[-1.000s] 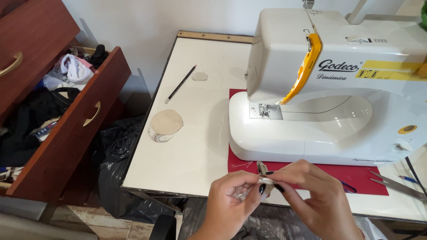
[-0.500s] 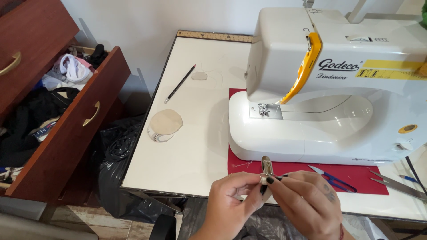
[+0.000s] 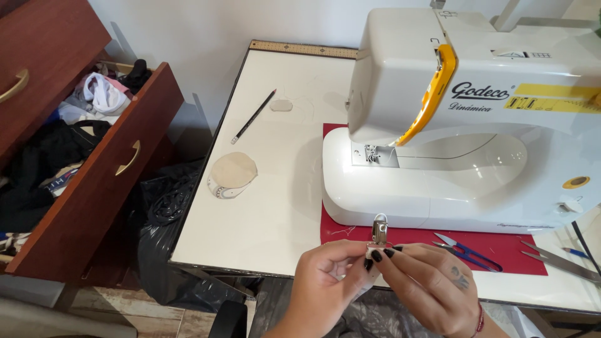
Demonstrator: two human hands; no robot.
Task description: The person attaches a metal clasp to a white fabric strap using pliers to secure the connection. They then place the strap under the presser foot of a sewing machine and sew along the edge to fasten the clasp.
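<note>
1. Metal clip [image 3: 379,228], small and silvery, stands upright between the two hands at the near edge of the worktop [image 3: 275,206], just in front of the sewing machine [image 3: 463,125].
2. Both hands are together on it: the left hand [image 3: 328,275] pinches its lower end, and the right hand [image 3: 426,285] closes fingertips with dark nails on the same spot from the other side.
3. A second ago the clip lay flatter and lower between the fingers; now it points up and shows its loop clearly. I judge it has been turned for handling or for a better look.
4. Just beyond the hands lies a red mat [image 3: 438,241] under the machine. To the right of the right hand sit small blue-handled snips [image 3: 466,249], and farther right the tips of larger scissors [image 3: 557,261].
5. Well beyond the left hand lie a round beige fabric piece [image 3: 231,175], a pencil [image 3: 253,117] and a small pale patch [image 3: 281,106].
6. Far left, an open drawer [image 3: 94,181] holds clothes.
7. Whatever is caught in the clip's lower end is hidden by the fingers; the scissors are cut off at the frame edge.
</note>
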